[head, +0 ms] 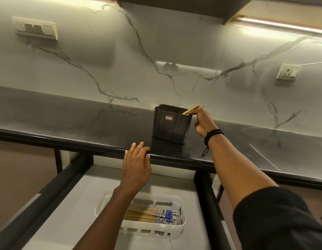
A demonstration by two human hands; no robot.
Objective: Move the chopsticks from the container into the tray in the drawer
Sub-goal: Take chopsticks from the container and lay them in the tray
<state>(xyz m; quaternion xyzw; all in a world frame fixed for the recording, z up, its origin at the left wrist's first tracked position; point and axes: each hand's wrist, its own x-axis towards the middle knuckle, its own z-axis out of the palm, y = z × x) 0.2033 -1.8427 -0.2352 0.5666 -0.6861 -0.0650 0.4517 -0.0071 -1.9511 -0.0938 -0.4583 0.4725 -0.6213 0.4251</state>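
Head view: chopsticks (192, 109), thin, stiff, light wood, likely slippery, leaning in container (172, 123); right hand (204, 123) is pinching their upper ends, seemingly a sound hold. Left hand (136, 159) is resting straight-fingered on counter (84, 127) edge.

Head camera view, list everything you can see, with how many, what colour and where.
container: one, black, on the countertop near its front edge
held chopsticks: apparently two, pale wood, poking from the container's right rear corner
tray: one, white, in the open drawer
tray chopsticks: several, wood with blue-and-white ends, in the tray
countertop: one, dark grey
drawer: one, grey floor, pulled open
switch panel: one, cream, wall upper left
socket: one, cream, wall right
bracelet: one, black, right wrist
left grip: resting on the countertop edge
right grip: pinching the held chopsticks
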